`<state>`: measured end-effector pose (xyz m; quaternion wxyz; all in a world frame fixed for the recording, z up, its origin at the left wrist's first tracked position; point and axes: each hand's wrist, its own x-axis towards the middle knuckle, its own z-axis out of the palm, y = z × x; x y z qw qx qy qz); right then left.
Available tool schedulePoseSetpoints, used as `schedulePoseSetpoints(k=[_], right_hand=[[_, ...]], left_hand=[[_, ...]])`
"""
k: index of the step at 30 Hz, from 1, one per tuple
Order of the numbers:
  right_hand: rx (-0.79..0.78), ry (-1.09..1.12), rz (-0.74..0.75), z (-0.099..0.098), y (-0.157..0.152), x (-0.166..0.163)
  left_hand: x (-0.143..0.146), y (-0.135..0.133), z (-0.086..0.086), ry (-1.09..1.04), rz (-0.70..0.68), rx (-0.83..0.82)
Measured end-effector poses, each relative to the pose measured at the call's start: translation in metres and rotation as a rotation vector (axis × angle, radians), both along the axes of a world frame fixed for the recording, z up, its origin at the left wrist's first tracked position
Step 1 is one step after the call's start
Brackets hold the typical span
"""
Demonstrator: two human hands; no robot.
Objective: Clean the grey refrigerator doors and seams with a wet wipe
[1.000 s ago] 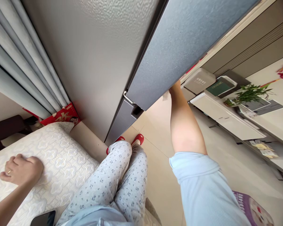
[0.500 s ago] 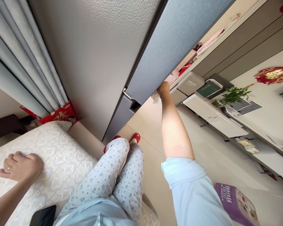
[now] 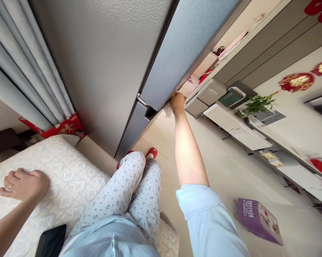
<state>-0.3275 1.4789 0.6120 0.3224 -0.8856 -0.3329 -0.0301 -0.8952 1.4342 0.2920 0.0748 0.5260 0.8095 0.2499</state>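
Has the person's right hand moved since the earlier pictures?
Yes. The right hand has shifted leftward in the view, closer to the metal bracket on the tall grey appliance.

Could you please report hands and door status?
Right hand at edge of grey door, holding pale cloth or tissue. Left hand on quilted cover. Phone apart, not obstructing.

Bright, diffuse light. Cool sheen on flat blue-grey metallic door (image 3: 186, 50); pale glare on glossy beige floor tiles (image 3: 217, 160). Wide-angle stretch toward edges; bright red object (image 3: 321, 170), far right, smeared.
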Motion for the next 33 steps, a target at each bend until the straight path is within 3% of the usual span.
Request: schedulePoseSetpoints(k=[14, 33], right_hand=[[0.091, 0.071, 0.082, -0.001, -0.031, -0.061], [0.185, 0.141, 0.271, -0.011, -0.092, -0.172]], left_hand=[[-0.002, 0.000, -0.005, 0.013, -0.011, 0.025], [-0.002, 0.002, -0.006, 0.008, 0.005, -0.009]])
